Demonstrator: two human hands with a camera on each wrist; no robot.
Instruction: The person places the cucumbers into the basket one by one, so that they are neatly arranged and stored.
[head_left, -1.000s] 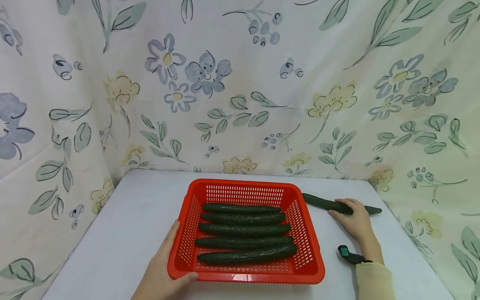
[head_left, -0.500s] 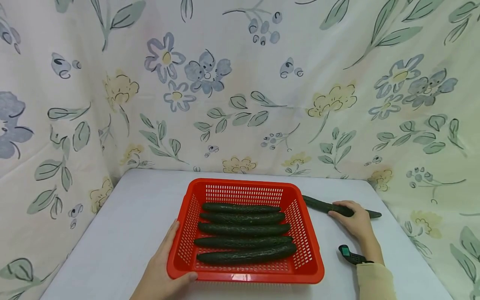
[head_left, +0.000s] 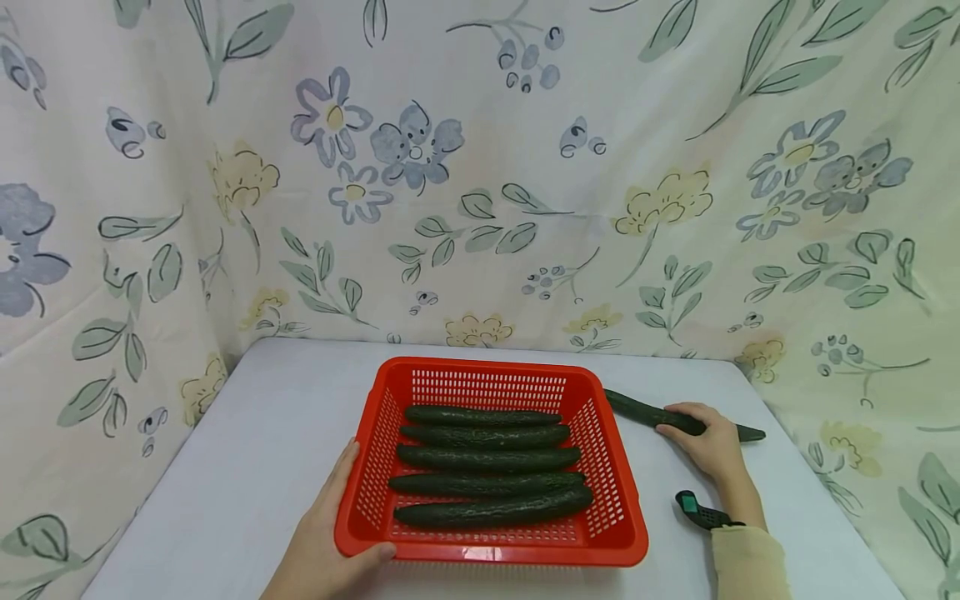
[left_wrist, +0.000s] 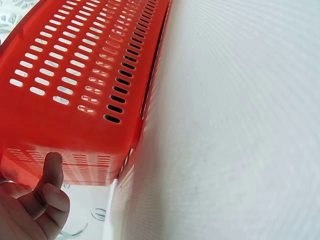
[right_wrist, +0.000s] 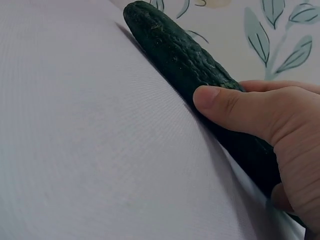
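A red plastic basket with slotted walls stands on the white table. Several dark green cucumbers lie side by side inside it. My left hand holds its near left corner, thumb over the front rim and fingers along the left wall. From the left wrist, the fingers show against the red wall. To the right of the basket lies another cucumber, its left end close by the basket's rim. My right hand grips that cucumber around the middle; the right wrist view shows the thumb pressing its near side.
The white tabletop extends to both sides of the basket. A floral curtain hangs behind the table and along its sides. A black strap device with a green face sits at my right wrist.
The cucumber under my right hand has shifted very slightly toward me, the hand with it. My left hand and the basket stay in place.
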